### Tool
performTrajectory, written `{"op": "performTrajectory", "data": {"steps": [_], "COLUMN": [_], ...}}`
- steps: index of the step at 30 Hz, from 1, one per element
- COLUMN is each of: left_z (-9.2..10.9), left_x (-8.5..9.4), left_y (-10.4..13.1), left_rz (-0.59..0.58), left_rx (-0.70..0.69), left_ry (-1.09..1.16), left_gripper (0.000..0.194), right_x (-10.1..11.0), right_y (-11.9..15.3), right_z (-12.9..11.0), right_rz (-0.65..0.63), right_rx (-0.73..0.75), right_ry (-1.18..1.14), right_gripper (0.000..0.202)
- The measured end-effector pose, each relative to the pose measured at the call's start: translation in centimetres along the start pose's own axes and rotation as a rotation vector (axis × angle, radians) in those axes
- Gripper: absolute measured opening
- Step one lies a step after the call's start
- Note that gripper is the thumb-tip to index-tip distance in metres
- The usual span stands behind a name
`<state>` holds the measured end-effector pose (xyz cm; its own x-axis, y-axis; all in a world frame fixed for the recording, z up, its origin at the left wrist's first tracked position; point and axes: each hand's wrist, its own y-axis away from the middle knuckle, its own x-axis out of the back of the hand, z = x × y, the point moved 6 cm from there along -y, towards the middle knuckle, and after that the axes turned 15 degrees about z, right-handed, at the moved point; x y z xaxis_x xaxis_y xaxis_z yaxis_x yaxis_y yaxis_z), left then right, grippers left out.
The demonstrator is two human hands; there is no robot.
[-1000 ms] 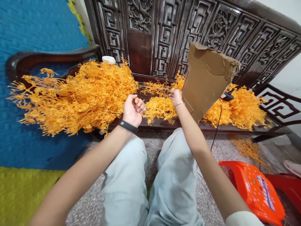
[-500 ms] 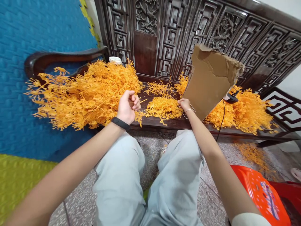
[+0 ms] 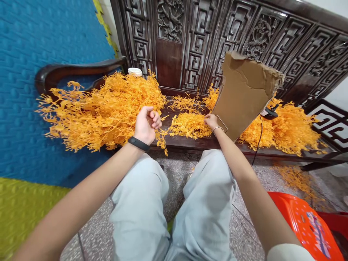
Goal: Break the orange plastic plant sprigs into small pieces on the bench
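My left hand is half curled, palm up, around an orange plastic sprig; its stem pokes out past the fingers and its branches dangle over the bench edge. A large heap of the same branching sprigs lies just left of that hand. To the right, my right hand has its fingers pinched together at the edge of a smaller flat pile of sprigs. What exactly sits between those fingertips is partly hidden by the hand. A few loose sprigs lie behind this pile.
A cardboard sheet leans upright on the dark wooden bench, beside my right hand. More orange sprigs are heaped behind it, with a black device and cable. A white cup stands left; a red stool is lower right.
My right hand has shifted slightly left, onto the edge of the small pile. The sprig at my left hand hangs a little lower over the bench edge.
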<state>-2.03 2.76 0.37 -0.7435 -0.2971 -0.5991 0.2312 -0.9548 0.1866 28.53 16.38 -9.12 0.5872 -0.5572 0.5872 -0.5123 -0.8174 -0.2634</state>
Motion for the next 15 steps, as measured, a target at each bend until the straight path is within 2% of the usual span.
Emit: {"op": "performTrajectory", "data": {"steps": [4, 7, 9, 13, 15], "left_z": [0.2, 0.3, 0.2, 0.0, -0.1], "left_x": [0.4, 0.4, 0.3, 0.1, -0.1], "left_y": [0.0, 0.0, 0.0, 0.1, 0.2], "left_rz": [0.022, 0.012, 0.003, -0.011, -0.023], "left_rx": [0.011, 0.023, 0.035, 0.064, 0.077], "left_ry": [0.008, 0.015, 0.016, 0.037, 0.05], "left_gripper": [0.034, 0.035, 0.035, 0.036, 0.038], "right_x": [0.3, -0.3, -1.4, -3.7, -4.1], "right_y": [0.3, 1.4, 3.0, 8.2, 10.7], "right_z": [-1.3, -3.1, -4.9, -9.2, -10.9], "right_rz": [0.019, -0.032, -0.169, -0.622, -0.812], "right_rx": [0.065, 0.112, 0.169, 0.268, 0.253], "right_ry": [-0.005, -0.051, -0.122, -0.374, -0.466], "right_gripper": [0.023, 0.02, 0.017, 0.012, 0.006]}}
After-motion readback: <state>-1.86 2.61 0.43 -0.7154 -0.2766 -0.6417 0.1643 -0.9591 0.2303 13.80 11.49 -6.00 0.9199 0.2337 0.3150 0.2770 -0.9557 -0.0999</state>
